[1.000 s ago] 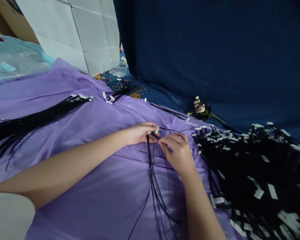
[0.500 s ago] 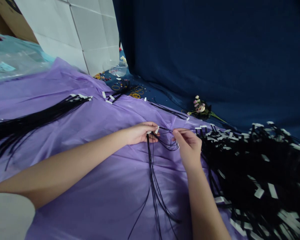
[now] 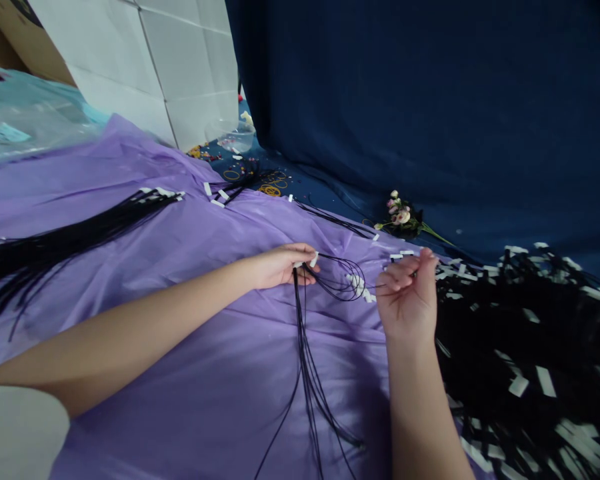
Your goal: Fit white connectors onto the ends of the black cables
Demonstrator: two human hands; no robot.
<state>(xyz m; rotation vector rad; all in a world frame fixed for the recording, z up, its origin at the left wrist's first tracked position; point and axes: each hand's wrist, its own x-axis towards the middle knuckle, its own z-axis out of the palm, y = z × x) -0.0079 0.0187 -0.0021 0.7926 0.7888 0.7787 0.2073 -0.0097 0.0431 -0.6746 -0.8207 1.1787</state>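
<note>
bundle of black cords (image 3: 80, 233), white-tabbed at one end: lying on purple sheet (image 3: 190, 380). left hand (image 3: 287, 265): pinching working cords (image 3: 303, 327) near their white tabs; strands hang below and loop rightward. right hand (image 3: 407, 293): raised, fingers curled, thumb pressed in; whether a strand is gripped, cannot tell. tabbed cord pile (image 3: 505, 333): rightmost.

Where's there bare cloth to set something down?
Purple cloth shows bare between the left forearm and hanging cords, and again between that forearm and the black bundle. The right side is crowded by the tagged pile.
</note>
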